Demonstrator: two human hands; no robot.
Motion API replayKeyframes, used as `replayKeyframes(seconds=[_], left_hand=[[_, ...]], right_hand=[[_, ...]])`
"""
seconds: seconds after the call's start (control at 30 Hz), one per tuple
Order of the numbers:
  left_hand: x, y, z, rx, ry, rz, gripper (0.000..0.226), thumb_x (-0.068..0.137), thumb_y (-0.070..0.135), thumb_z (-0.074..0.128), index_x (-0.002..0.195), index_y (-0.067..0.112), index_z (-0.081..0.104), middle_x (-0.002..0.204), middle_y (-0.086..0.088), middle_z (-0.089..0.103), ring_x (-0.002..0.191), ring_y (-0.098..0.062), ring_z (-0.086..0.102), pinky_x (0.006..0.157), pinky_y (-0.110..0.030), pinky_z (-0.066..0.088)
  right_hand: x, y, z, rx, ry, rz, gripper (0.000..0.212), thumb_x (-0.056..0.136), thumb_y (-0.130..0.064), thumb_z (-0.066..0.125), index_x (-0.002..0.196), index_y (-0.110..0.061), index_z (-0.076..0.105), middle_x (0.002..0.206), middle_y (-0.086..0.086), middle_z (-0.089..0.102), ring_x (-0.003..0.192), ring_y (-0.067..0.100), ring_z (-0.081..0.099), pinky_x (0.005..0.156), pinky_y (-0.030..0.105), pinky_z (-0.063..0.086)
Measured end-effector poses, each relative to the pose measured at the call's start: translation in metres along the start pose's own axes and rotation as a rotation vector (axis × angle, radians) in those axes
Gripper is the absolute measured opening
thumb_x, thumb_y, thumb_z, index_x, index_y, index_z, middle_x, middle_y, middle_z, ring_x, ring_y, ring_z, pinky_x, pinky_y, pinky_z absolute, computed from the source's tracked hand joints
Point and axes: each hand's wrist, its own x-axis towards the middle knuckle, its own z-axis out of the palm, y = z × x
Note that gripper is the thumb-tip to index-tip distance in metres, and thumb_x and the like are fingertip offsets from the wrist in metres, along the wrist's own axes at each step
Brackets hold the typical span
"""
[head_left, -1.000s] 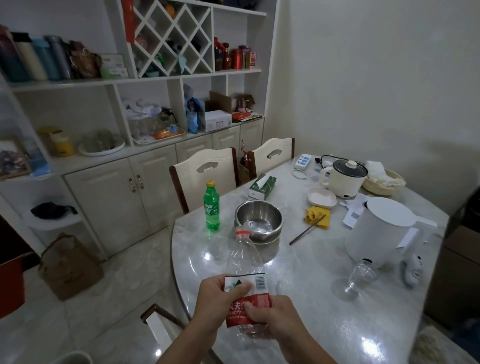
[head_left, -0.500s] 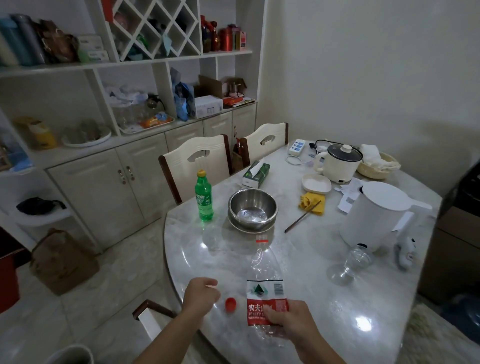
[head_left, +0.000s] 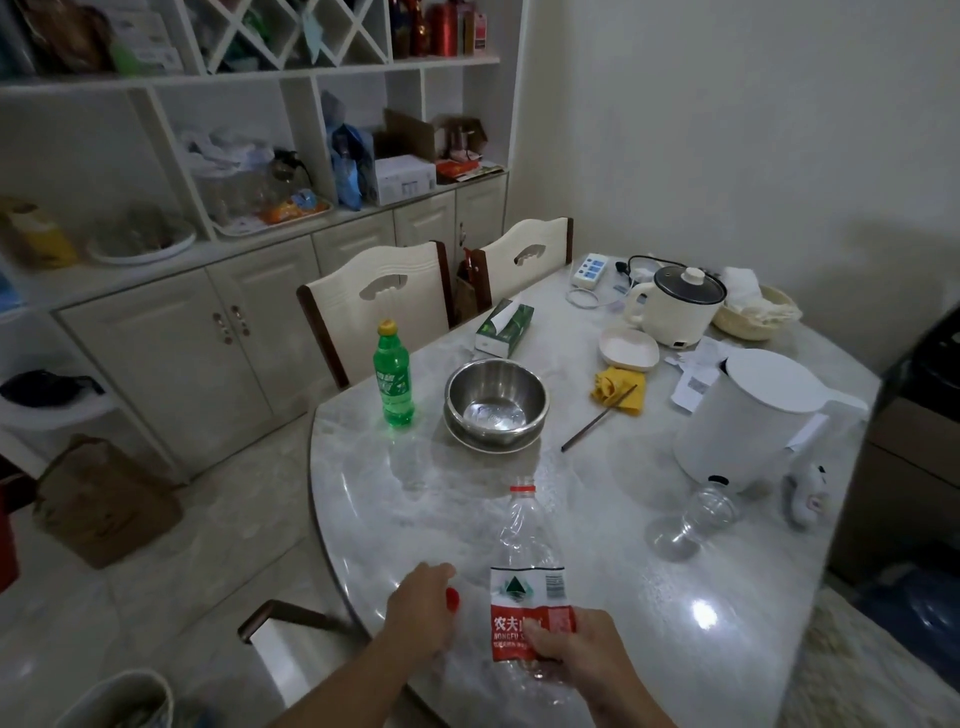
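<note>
A clear, crumpled plastic water bottle (head_left: 524, 540) with a red and white label stands uncapped near the front edge of the marble table (head_left: 415, 493). My right hand (head_left: 582, 654) grips it around the lower label. Its small red cap (head_left: 453, 598) sits just left of the bottle, at table level. My left hand (head_left: 415, 613) is beside the bottle, fingers curled, and the cap shows at its fingertips, partly covered by them.
Behind the bottle are a steel bowl (head_left: 496, 405), a green soda bottle (head_left: 394, 382), a chopstick (head_left: 597, 418) and a yellow cloth (head_left: 615, 389). To the right stand a white kettle (head_left: 748, 421) and a glass (head_left: 696, 519). A chair back (head_left: 291, 623) is below my left arm.
My left hand has let go of the bottle and dropped to its left, with the red cap now at its fingers. The bottle shifted right in my right hand.
</note>
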Motion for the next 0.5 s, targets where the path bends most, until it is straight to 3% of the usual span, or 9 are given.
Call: replayKeyframes(seconds=[0.13, 0.23, 0.33, 0.5], left_hand=[[0.003, 0.003, 0.006, 0.085, 0.051, 0.018, 0.028, 0.085, 0.016, 0.061, 0.111, 0.025, 0.064, 0.113, -0.001, 0.061, 0.102, -0.017, 0.059, 0.088, -0.027, 0.053], [0.006, 0.002, 0.012, 0.150, 0.051, 0.029, 0.022, 0.084, 0.011, 0.057, 0.100, 0.022, 0.067, 0.109, 0.000, 0.062, 0.097, -0.016, 0.058, 0.083, -0.027, 0.053], [0.011, 0.007, 0.012, 0.102, 0.082, 0.011, 0.012, 0.086, 0.013, 0.063, 0.091, 0.021, 0.070, 0.099, 0.002, 0.069, 0.088, -0.013, 0.062, 0.080, -0.025, 0.056], [0.024, 0.028, -0.019, -0.677, 0.083, -0.336, 0.012, 0.073, 0.010, 0.078, 0.080, 0.008, 0.068, 0.079, -0.005, 0.070, 0.071, -0.018, 0.063, 0.065, -0.029, 0.052]], right_hand=[[0.002, 0.001, -0.001, -0.005, -0.018, -0.003, 0.014, 0.077, 0.000, 0.081, 0.091, -0.002, 0.077, 0.080, 0.016, 0.081, 0.072, 0.029, 0.077, 0.068, 0.040, 0.063], [0.002, 0.001, -0.003, -0.003, -0.031, -0.006, 0.011, 0.077, -0.001, 0.081, 0.086, -0.006, 0.078, 0.080, 0.015, 0.081, 0.071, 0.027, 0.077, 0.064, 0.036, 0.063], [0.002, 0.002, -0.005, 0.003, -0.036, -0.004, 0.010, 0.077, -0.002, 0.081, 0.086, -0.007, 0.078, 0.081, 0.015, 0.081, 0.073, 0.028, 0.078, 0.067, 0.038, 0.063], [0.001, 0.005, -0.007, -0.009, -0.043, 0.023, 0.016, 0.077, -0.001, 0.081, 0.091, -0.007, 0.076, 0.080, 0.012, 0.082, 0.072, 0.023, 0.079, 0.064, 0.034, 0.062]])
